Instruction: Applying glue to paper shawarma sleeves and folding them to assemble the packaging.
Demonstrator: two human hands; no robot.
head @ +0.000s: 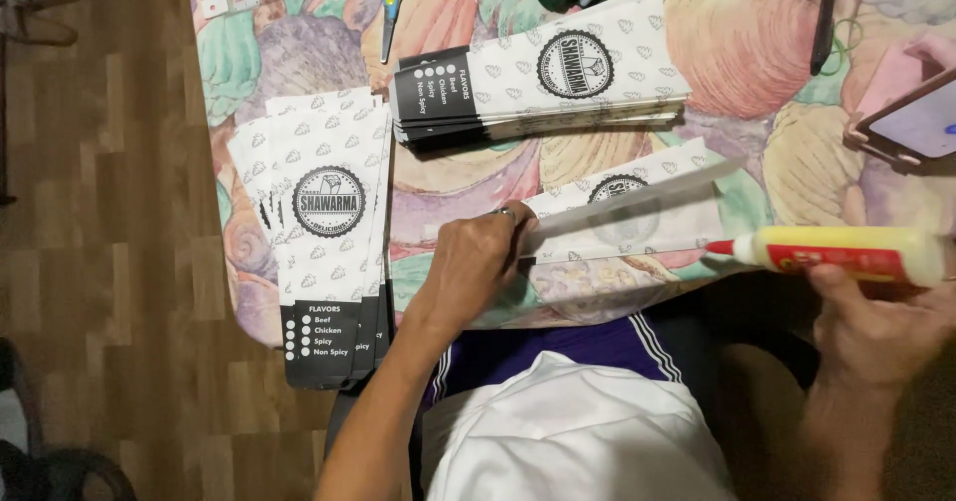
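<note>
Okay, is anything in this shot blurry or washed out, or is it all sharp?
Head view: the stacked paper sleeves are sharp; the right hand and its glue bottle are slightly motion-blurred; the lifted flap of the sleeve under the left hand is smeared too. The phone screen glares pale, and the floor's edges bow like a wide lens.

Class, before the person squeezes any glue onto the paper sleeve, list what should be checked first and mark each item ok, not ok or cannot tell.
1. Left hand pins the paper sleeve flat: ok.
2. Flap of the sleeve lifted, strip exposed: ok.
3. Right hand has a firm grip on the glue bottle: ok.
4. Red nozzle points at the sleeve's edge: ok.
5. Nozzle uncapped and unclogged: cannot tell.
6. Finished stack lies apart from the glue: ok.
</note>
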